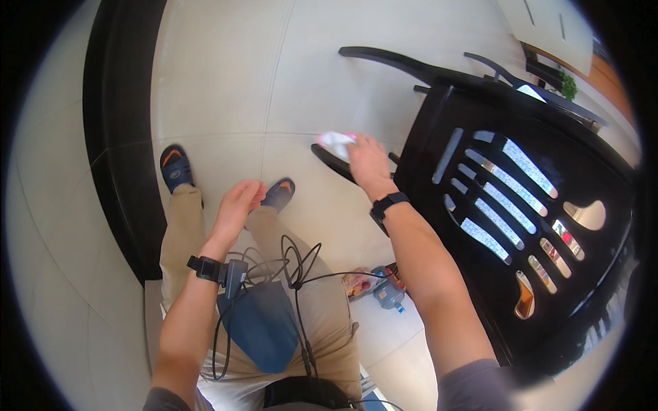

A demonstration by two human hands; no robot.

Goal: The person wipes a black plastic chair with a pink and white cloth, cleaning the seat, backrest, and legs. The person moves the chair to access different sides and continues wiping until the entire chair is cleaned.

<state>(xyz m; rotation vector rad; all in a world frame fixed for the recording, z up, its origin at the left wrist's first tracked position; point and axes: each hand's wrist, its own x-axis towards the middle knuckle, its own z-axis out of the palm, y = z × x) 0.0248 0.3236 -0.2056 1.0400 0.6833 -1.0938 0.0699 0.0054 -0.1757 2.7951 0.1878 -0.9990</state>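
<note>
My right hand (369,163) grips a white cloth with pink edging (336,142), blurred, at the curved end of a black bar (331,162). That bar belongs to a glossy black chair (426,154) with a panel of cut-out slots, which fills the right side. My left hand (239,203) hangs in front of my legs, its fingers curled loosely together with nothing visible in them. It is apart from the chair. Each wrist carries a black strap, and a grey device (236,279) sits on the left one.
Black cables (295,285) loop across my lap over a blue panel (262,329). A large plastic water bottle (389,295) and a bag of fruit (359,283) stand on the floor beside me. A dark skirting band (123,128) runs along the left; a green plant (567,85) is far right.
</note>
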